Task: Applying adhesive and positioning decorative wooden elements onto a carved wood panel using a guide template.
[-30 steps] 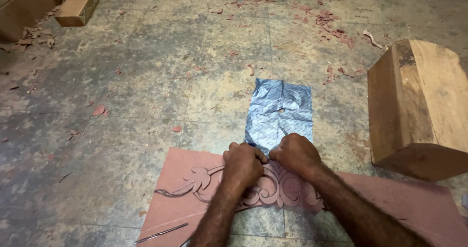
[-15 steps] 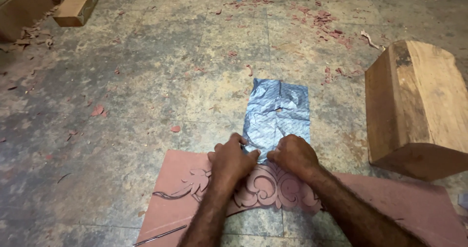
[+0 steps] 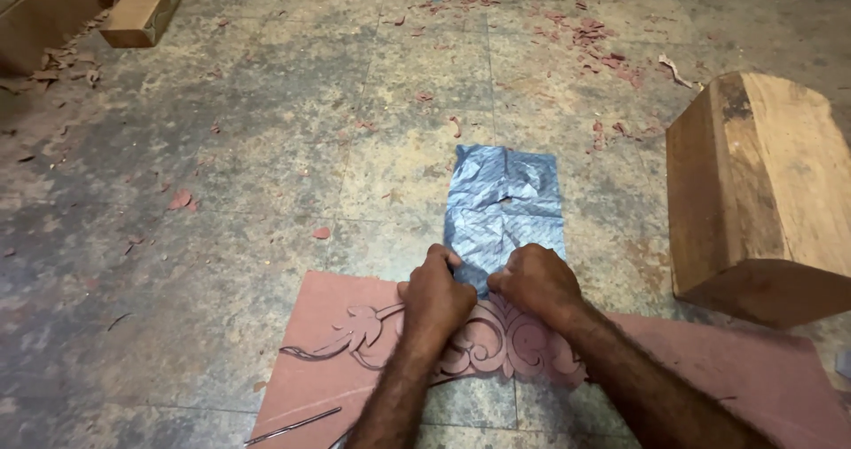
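**Pinching the blue sheet at the edge of the carving**

Gripping the near edge of a crumpled blue sheet [image 3: 505,208], both hands sit side by side at the centre of the floor. The left hand [image 3: 436,294] is curled tight, fingers closed on the sheet's near left corner; the right hand [image 3: 534,282] is clenched the same way on the near right corner. The sheet itself lies flat on the floor [image 3: 266,148], stretching away from the knuckles, creased but spread out to its far end.

Right under the wrists is a reddish carved scroll panel [image 3: 496,347], its leaf-and-curl pattern already cut through, resting on a reddish board [image 3: 709,369]. So the fretwork looks finished, by my reading, while the sheet is only held at its near edge, touching the top of the carving and not yet over it. A big wooden block [image 3: 762,192] stands to the right, a small wooden block [image 3: 140,13] far left, red chips [image 3: 603,46] scattered beyond, and a thin metal rod [image 3: 292,426] lies near left.
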